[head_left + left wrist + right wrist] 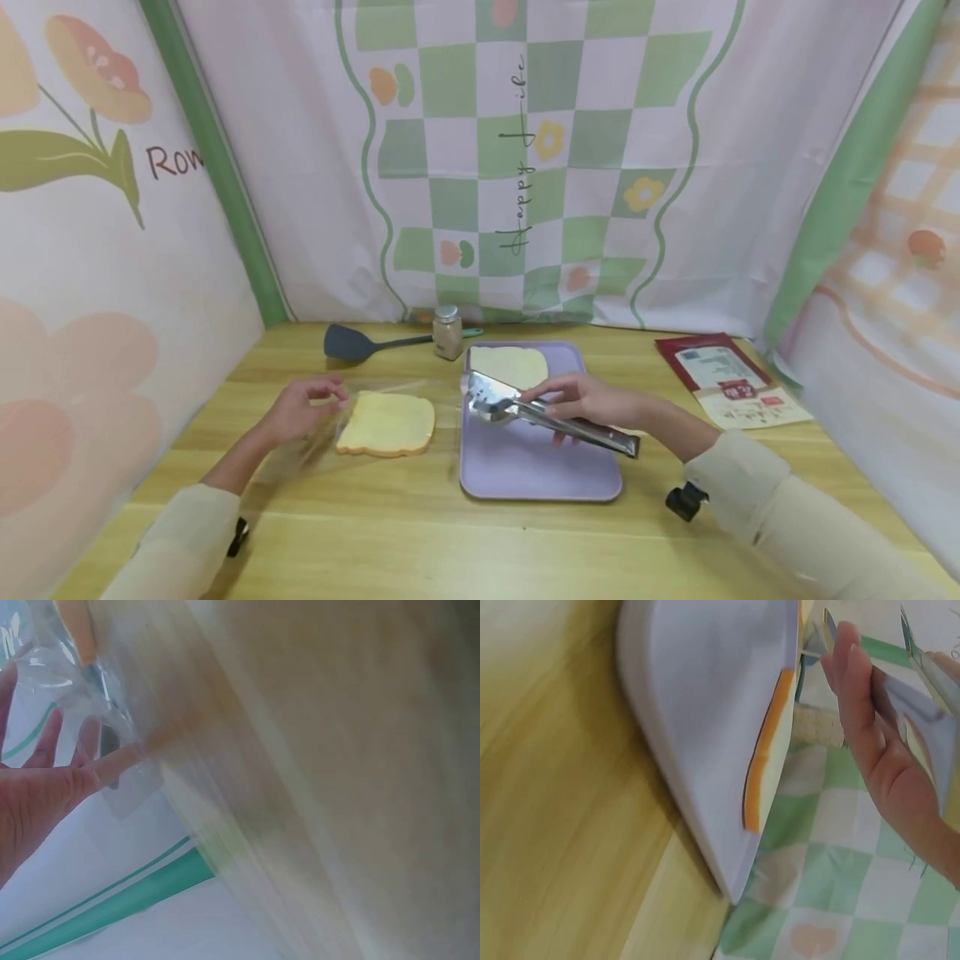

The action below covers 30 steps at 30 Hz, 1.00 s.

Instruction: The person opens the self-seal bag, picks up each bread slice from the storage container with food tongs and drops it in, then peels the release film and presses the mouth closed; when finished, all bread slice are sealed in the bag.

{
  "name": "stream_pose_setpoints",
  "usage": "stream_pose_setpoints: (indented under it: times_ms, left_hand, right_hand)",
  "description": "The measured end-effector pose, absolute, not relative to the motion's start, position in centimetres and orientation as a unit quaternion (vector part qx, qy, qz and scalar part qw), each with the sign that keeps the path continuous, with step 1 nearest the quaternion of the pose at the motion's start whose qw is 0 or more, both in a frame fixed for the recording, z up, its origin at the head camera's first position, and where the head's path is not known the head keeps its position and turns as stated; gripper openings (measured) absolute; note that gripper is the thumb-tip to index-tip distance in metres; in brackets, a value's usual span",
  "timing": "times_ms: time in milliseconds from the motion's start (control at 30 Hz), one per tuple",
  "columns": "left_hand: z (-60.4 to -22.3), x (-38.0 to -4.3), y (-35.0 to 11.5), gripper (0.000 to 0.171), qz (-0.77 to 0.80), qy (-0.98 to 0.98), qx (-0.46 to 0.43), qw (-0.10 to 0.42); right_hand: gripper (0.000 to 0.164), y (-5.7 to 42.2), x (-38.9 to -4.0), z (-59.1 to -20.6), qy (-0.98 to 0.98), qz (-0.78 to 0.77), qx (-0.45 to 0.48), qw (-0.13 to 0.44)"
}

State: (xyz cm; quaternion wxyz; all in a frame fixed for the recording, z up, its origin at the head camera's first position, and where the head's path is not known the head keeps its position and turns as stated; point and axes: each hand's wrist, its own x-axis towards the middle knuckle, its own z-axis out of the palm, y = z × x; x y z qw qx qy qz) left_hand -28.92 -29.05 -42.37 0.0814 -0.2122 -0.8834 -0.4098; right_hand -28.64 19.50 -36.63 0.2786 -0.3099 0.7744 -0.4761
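My right hand (588,398) grips metal food tongs (558,421) above the lavender tray (525,475); their broad end points left. On the tray's far part lies a slice of bread (510,365), its orange crust showing in the right wrist view. To the left, another slice of bread (386,423) lies with clear plastic wrap (315,446) about it; whether it is inside or on top, I cannot tell. At the wrap's left edge is my left hand (300,408). In the left wrist view its fingers are spread and the thumb is straight, touching the plastic.
Behind the tray's left corner stands a small glass jar (447,333) with a metal lid. A dark spatula (352,343) lies at the back left, its handle passing behind the jar. A red and cream food packet (731,382) lies at the right. Patterned curtains (525,167) bound the wooden table.
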Motion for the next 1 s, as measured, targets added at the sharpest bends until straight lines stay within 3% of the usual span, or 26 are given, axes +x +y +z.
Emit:
stream_pose_setpoints:
  times_ms: [433, 1000]
  left_hand:
    - [-42.4, -28.9, -29.1, 0.007, -0.408, -0.881, -0.219, 0.093]
    - [-42.3, -29.0, -29.2, 0.008, -0.416, -0.881, -0.213, 0.076]
  right_hand:
    - [0.043, 23.8, -28.4, -34.6, 0.778, -0.477, -0.319, 0.255]
    - [0.046, 27.7, -28.3, -35.3, 0.794, -0.475, -0.295, 0.237]
